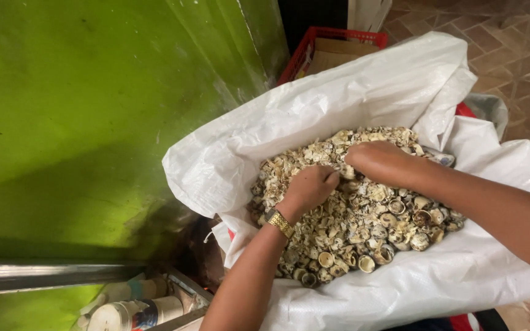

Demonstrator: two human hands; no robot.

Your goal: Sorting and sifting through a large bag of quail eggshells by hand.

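A large white woven sack (338, 104) stands open and holds a heap of small pale seashells (369, 227). My left hand (311, 187), with a gold wristwatch (278, 222) on the wrist, rests knuckles-up on the shells with its fingers curled into the heap. My right hand (378, 160) reaches in from the right and digs its bent fingers into the shells close to the left hand. The fingertips of both hands are buried, so what they grip is hidden.
A green painted wall (93, 122) rises on the left. Behind the sack stands a red plastic crate (332, 43) with cardboard inside. At the lower left, a metal-edged box (148, 300) holds rolls and cans. Brick paving (516, 49) lies at the right.
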